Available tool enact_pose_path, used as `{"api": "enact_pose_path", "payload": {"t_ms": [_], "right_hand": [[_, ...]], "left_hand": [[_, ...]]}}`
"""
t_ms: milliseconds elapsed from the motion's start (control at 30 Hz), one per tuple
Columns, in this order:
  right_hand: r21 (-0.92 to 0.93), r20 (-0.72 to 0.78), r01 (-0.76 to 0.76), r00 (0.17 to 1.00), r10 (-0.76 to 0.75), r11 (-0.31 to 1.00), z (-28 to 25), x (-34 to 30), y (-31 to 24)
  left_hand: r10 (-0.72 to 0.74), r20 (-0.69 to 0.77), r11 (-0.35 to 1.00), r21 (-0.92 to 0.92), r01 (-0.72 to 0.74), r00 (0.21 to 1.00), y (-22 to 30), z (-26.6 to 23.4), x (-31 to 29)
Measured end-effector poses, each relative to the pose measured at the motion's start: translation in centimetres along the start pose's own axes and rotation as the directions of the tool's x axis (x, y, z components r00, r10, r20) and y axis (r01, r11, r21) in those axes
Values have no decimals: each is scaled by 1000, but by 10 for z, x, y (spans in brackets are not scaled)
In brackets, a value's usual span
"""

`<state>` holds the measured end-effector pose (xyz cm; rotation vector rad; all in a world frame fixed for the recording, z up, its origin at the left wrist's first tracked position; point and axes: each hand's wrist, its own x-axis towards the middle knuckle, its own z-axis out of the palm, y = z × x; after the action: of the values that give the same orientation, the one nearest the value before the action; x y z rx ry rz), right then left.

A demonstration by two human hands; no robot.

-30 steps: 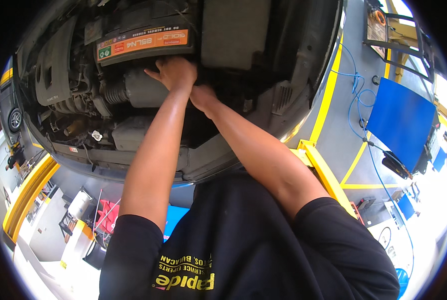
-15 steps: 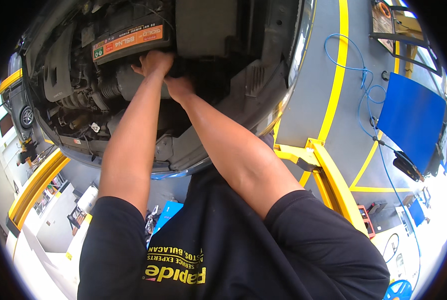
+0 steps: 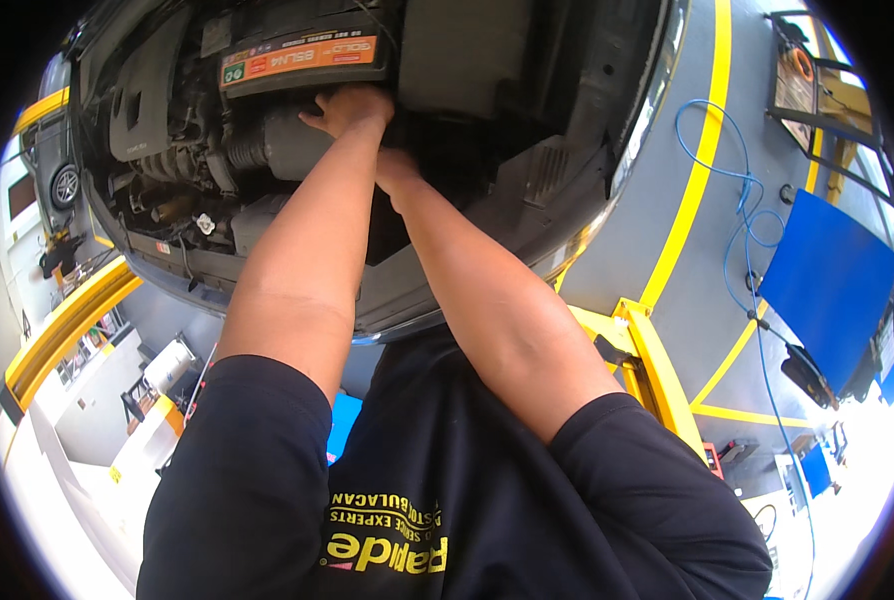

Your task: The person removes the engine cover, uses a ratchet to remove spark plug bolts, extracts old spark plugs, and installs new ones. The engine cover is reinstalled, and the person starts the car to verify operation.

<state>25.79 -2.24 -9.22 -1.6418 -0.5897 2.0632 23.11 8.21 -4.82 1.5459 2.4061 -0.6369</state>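
Note:
Both my arms reach into a car's engine bay. My left hand [image 3: 355, 108] lies on the edge of a dark grey plastic housing [image 3: 292, 145], just below a battery [image 3: 302, 62] with an orange label. Its thumb and a finger stretch out to the left, apart from each other; the other fingers are hard to see. Close beneath it, my right hand [image 3: 397, 170] goes down into the dark gap beside the housing. The right fingers are hidden there, along with anything they touch.
A ribbed hose [image 3: 247, 152] joins the housing to the engine side, near a grey engine cover [image 3: 142, 125]. The car's front edge [image 3: 407, 325] lies under my forearms. Yellow lift arms [image 3: 652, 365] flank me. A blue air hose [image 3: 742, 190] and a blue panel [image 3: 829, 285] are at right.
My view has shifted, so the engine bay sits farther right and slightly higher in the picture. Both hands stay at about the same spot by the housing.

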Motion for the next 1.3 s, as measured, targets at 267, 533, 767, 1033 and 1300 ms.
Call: {"api": "enact_pose_path", "payload": {"t_ms": [267, 533, 767, 1033, 1300], "right_hand": [[-125, -82, 28, 996, -38, 992, 8, 14, 9], [-312, 50, 119, 993, -109, 943, 5, 14, 15], [-335, 29, 149, 989, -148, 930, -9, -18, -20], [-516, 31, -300, 929, 368, 802, -75, -16, -36], [-852, 298, 286, 954, -45, 438, -50, -7, -11]], "left_hand": [[37, -59, 998, 50, -34, 998, -1, 4, 0], [71, -65, 996, -41, -73, 995, -4, 4, -4], [313, -13, 949, -35, -313, 950, -28, 4, 2], [360, -621, 824, -138, -549, 696, -85, 42, -23], [259, -701, 768, -268, -582, 665, -81, 47, -23]]}}
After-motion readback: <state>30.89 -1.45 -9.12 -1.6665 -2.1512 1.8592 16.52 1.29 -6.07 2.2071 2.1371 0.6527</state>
